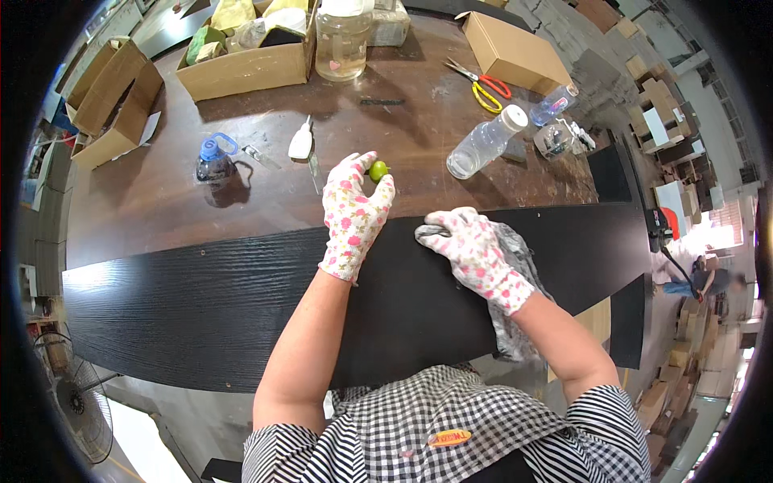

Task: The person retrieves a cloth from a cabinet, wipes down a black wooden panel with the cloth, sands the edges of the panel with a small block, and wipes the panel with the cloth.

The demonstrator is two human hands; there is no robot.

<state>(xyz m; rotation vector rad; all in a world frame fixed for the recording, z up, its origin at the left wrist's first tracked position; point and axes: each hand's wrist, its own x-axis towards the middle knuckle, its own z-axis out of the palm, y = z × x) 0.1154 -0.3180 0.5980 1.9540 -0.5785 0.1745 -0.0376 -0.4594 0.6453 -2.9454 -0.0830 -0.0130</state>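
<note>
Perhaps one lime (378, 170); two hands (354, 211) (477, 248), one rag (522, 256).

From head height, a wide fisheye view looks down closely over the black board (403, 298).

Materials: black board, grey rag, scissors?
Board: probably wood or wood-look laminate, satin; fine grain lines catch the light. Rag: soft fabric, matte, bunched in folds; fibre unclear. Scissors: silvery blades, so likely metal; smooth red and yellow handles, probably plastic.

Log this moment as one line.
left hand: pinching small round green object | right hand: on grey cloth | cloth: on black board
</note>
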